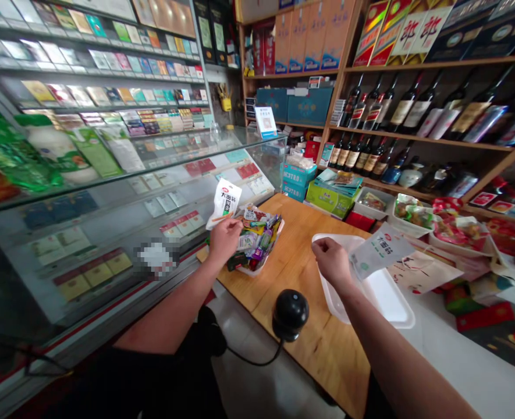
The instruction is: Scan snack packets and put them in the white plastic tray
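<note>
Left hand (225,240), 11 o'clock; right hand (332,262), 1 o'clock: apart, grips unclear | we're using basket (254,271), tray (394,302), presumably corralling loose packets (224,201)

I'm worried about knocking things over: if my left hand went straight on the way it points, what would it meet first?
Probably the colourful snack packs heaped in the white container, right beside the left hand. Depth is unclear from this single view, so it might pass above them.
</note>
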`<state>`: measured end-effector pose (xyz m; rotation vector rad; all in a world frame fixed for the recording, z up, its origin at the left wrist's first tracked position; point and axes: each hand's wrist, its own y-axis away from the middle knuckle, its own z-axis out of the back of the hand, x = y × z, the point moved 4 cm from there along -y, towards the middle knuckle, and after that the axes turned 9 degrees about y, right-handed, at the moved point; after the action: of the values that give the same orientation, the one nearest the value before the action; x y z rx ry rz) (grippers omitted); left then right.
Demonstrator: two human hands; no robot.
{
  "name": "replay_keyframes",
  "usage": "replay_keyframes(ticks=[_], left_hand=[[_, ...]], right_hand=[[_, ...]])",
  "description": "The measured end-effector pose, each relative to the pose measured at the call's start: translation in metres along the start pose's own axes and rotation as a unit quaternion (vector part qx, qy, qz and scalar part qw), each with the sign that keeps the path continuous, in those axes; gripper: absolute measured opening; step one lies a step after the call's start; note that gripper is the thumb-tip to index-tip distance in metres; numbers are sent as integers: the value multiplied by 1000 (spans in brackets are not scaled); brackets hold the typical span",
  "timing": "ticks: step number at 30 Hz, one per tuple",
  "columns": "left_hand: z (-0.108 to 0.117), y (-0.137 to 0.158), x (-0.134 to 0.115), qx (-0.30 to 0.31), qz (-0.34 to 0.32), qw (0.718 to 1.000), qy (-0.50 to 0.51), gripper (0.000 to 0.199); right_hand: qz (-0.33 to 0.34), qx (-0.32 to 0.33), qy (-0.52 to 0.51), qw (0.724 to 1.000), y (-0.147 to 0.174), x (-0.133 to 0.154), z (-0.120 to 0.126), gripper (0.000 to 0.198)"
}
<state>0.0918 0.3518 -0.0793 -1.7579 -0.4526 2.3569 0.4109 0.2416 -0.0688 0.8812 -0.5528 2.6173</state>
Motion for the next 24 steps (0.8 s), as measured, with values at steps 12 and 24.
replay_keyframes(ticks=[12, 24], left_hand=[[80, -97, 98, -80, 69, 981, -162, 46], [66, -97, 91, -85, 72, 986, -121, 33]], right_hand=[[153, 146, -64, 975, 15, 129, -74, 17], [145, 191, -65, 969, 35, 135, -81, 13]])
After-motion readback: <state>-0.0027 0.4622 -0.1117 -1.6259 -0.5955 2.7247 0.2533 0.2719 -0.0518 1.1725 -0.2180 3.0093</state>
